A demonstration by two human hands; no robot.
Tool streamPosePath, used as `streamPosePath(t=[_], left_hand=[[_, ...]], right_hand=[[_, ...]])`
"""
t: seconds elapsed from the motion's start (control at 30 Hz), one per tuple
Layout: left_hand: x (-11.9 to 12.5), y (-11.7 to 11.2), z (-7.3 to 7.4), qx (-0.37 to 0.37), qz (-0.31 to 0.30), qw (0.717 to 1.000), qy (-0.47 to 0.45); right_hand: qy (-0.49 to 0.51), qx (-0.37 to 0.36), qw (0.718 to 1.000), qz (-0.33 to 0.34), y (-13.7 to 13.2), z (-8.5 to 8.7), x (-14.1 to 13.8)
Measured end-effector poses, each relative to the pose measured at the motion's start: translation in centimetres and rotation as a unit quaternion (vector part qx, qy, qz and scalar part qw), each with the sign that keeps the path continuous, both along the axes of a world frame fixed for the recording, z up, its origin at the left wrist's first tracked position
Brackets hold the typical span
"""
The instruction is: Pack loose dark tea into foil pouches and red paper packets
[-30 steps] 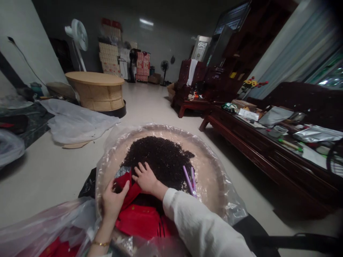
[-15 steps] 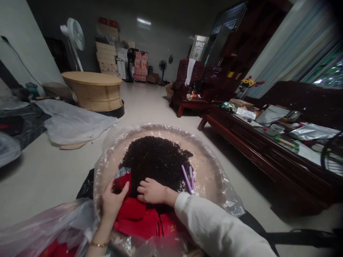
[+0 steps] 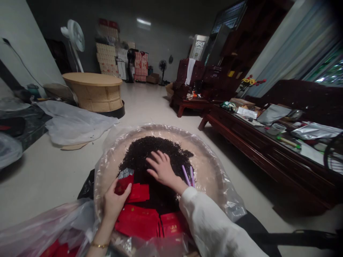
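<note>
Left grip [image 3: 114, 200] holds red packet [image 3: 125, 182], long axis forward, foil [image 3: 125, 173] foremost.

- A wide, round, tan tray [image 3: 211, 175] with a raised rim fills the lower centre of the frame.
- Clear plastic sheeting [image 3: 237, 203] covers it and spills past the rim at lower right.
- A broad heap of dark, leaf-like shreds [image 3: 139, 151] lies across its middle.
- A purple two-armed tool [image 3: 185, 175] rests right of the heap, arms spread, lower end hidden by the sleeve [image 3: 206, 217].
- Flat red packets [image 3: 138, 220] lie side by side near the bottom edge.
</note>
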State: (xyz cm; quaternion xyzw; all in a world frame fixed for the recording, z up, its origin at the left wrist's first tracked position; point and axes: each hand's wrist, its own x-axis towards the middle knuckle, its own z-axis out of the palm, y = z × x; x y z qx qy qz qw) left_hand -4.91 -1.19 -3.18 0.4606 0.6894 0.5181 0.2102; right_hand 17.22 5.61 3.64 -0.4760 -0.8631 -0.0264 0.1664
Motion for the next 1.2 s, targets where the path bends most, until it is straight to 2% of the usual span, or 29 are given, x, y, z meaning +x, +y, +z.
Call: streamPosePath(t=[0.1,0.2,0.27,0.33,0.47,0.63,0.8,0.97,1.07,1.2], left_hand=[[-0.1,0.1,-0.5,-0.001,0.001,1.000,0.012],[-0.1,0.2,-0.8,0.005,0.001,1.000,0.016],[-0.1,0.2,-0.8,0.007,-0.001,1.000,0.015],[-0.1,0.2,-0.8,0.005,-0.003,1.000,0.011],[-0.2,0.1,-0.8,0.002,0.002,1.000,0.007],[-0.2,0.1,-0.8,0.004,0.005,1.000,0.004],[0.0,0.0,-0.4,0.005,-0.005,1.000,-0.002],[0.2,-0.1,0.3,-0.004,-0.010,1.000,-0.010],[0.3,-0.2,0.4,-0.010,-0.006,1.000,-0.004],[0.3,-0.1,0.2,-0.002,-0.011,1.000,0.002]], right_hand=[[0.084,-0.078,0.984,-0.135,0.5,-0.1,2.2],[0.113,-0.168,0.963,-0.176,0.7,-1.0,3.7],[0.102,-0.195,0.962,-0.163,0.6,-1.5,3.8],[0.084,-0.190,0.967,-0.147,0.3,-1.7,3.1],[0.031,-0.134,0.983,-0.121,0.0,-0.9,0.9],[-0.044,-0.062,0.997,-0.022,-0.3,0.1,-1.4],[-0.120,-0.026,0.990,0.062,-0.9,0.3,-3.4],[-0.192,-0.026,0.974,0.115,-1.2,0.4,-4.8],[-0.198,-0.028,0.969,0.144,-1.2,0.3,-5.0],[-0.185,0.004,0.970,0.158,-1.1,-0.1,-5.1]])
